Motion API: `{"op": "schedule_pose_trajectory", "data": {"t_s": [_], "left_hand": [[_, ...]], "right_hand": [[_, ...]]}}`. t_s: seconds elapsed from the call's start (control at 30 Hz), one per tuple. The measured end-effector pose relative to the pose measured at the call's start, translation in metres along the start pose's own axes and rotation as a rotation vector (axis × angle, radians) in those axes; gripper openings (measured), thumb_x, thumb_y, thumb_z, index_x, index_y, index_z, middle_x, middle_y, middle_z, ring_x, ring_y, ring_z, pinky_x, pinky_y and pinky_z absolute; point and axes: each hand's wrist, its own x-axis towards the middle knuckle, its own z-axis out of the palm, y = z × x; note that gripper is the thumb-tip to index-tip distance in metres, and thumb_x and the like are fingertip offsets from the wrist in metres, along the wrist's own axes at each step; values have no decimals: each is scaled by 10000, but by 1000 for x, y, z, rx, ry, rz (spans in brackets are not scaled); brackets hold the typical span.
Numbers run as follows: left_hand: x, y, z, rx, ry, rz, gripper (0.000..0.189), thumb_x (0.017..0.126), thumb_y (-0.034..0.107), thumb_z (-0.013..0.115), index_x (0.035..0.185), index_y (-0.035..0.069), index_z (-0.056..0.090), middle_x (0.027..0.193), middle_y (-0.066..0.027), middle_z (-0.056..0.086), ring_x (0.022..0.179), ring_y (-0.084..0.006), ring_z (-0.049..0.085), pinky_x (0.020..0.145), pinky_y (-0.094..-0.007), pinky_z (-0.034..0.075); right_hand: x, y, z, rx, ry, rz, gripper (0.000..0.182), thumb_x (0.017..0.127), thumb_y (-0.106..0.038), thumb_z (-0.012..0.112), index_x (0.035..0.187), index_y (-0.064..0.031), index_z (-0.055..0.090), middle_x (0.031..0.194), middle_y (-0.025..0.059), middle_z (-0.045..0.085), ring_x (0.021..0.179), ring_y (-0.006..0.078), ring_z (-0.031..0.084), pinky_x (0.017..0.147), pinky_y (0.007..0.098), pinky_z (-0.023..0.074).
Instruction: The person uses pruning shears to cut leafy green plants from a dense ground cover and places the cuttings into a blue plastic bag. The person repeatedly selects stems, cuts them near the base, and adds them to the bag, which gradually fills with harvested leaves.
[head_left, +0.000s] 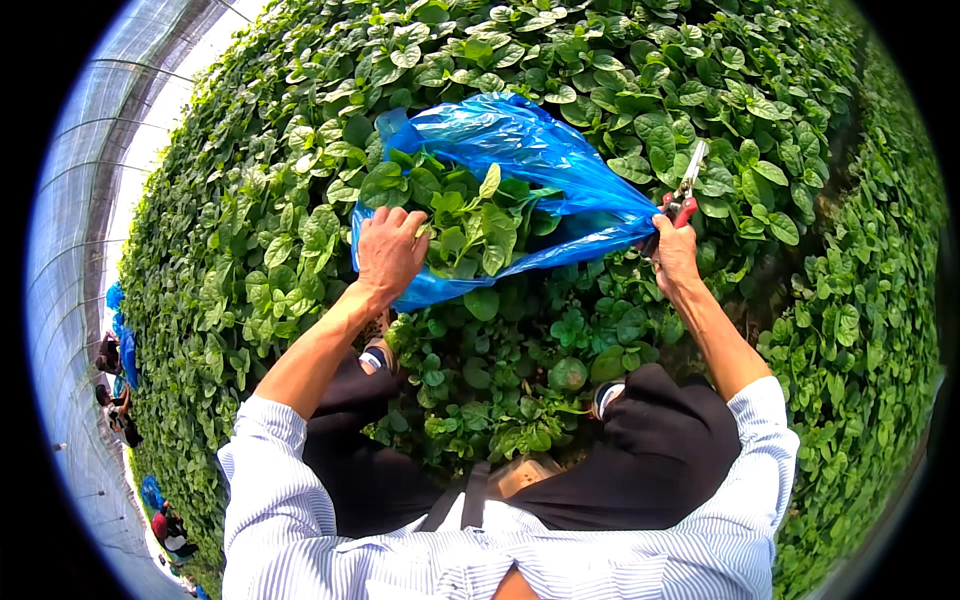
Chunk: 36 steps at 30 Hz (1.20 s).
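Note:
A blue translucent plastic bag (517, 142) lies spread open over the leafy plants, its mouth facing me. Cut leafy green shoots (469, 217) are heaped inside its left part. My left hand (390, 251) is curled over the bag's left rim beside the shoots, and its fingertips are partly hidden. Gathered plastic at the bag's right end is pinched in my right hand (675, 247). That same hand also holds red-handled pruning shears (684, 199), with the blades pointing up and away from me. The near rim of the bag stretches between both hands.
Dense broad-leaved plants (285, 187) surround me. A darker furrow (810, 240) runs along the right. Low plants (487, 360) grow between my knees, with a tan object (529, 474) under me. At far left, people (114, 412) and blue bags (126, 352) line the bed by a netted wall (71, 225).

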Motion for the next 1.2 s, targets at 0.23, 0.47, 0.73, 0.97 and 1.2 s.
{"op": "schedule_pose_trajectory", "data": {"t_s": [0.23, 0.47, 0.73, 0.97, 1.2], "left_hand": [[-19, -114, 36, -477, -108, -922, 226, 776, 192, 584, 880, 36, 712, 836, -235, 684, 812, -348, 673, 791, -427, 515], [-8, -144, -79, -996, 427, -859, 200, 896, 212, 611, 866, 17, 647, 661, 2, 523, 587, -93, 452, 530, -255, 378], [-77, -97, -121, -632, 72, -594, 434, 743, 393, 805, 825, -16, 685, 708, -84, 646, 637, -146, 570, 593, -326, 466], [-73, -90, -126, -456, -171, -370, 220, 827, 193, 677, 941, 4, 678, 792, -186, 659, 730, -291, 645, 665, -405, 489], [-66, -95, -98, -684, 28, -345, 278, 956, 238, 521, 905, -28, 585, 671, -120, 539, 635, -200, 516, 634, -351, 443]], "right_hand": [[-30, -30, 31, -235, -127, -236, 326, 882, -78, 563, 1206, -47, 539, 867, -1, 532, 697, 106, 549, 589, 283, 513], [-92, -86, 39, -307, -307, -355, 394, 916, -29, 521, 1305, -16, 457, 939, 29, 542, 779, 120, 597, 630, 292, 601], [-166, -120, 19, -501, -236, -244, 195, 882, -59, 526, 1071, -10, 518, 873, 48, 599, 714, 145, 638, 613, 295, 593], [-149, -95, -7, -875, -318, -81, 156, 883, -148, 525, 947, -10, 558, 799, 74, 620, 669, 157, 624, 592, 294, 529], [-82, -42, -53, -1243, -286, 308, 602, 884, -544, 567, 963, 52, 548, 848, 116, 623, 664, 182, 596, 575, 289, 461]]}}
